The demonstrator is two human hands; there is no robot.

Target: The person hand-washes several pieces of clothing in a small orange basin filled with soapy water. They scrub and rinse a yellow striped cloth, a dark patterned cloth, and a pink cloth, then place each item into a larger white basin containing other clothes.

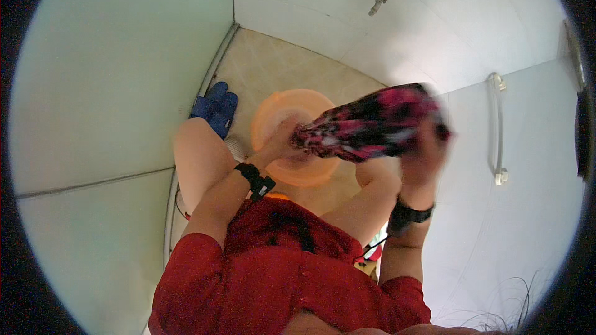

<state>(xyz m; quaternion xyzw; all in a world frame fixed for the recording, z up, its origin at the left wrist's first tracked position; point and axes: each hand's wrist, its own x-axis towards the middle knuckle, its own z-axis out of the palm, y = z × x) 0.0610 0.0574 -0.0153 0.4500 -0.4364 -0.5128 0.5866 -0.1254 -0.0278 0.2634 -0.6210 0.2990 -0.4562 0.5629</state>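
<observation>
- The cloth (379, 121) was black with blotches of deep pink and some greyish-white flecks, and its wider part was smeared by motion blur.
- It stretched in the air between the fingers of both hands, drawn into a narrow, creased bunch at the left ones and fanning out toward the right ones.
- The fingers of the left hand (282, 141) were closed around the narrow end.
- The right hand (425, 158) gripped the wide end; blur hid how each of its fingers lay.
- Below the left fingers stood a round orange basin (298, 96), its rim showing on either side of that hand and the cloth passing over its right part.
- The basin's inside looked pale and pinkish; whether it held water could not be told.
- Left of the left fingers, beyond the basin, blue slippers (217, 108) sat on the tan floor (273, 56).
</observation>
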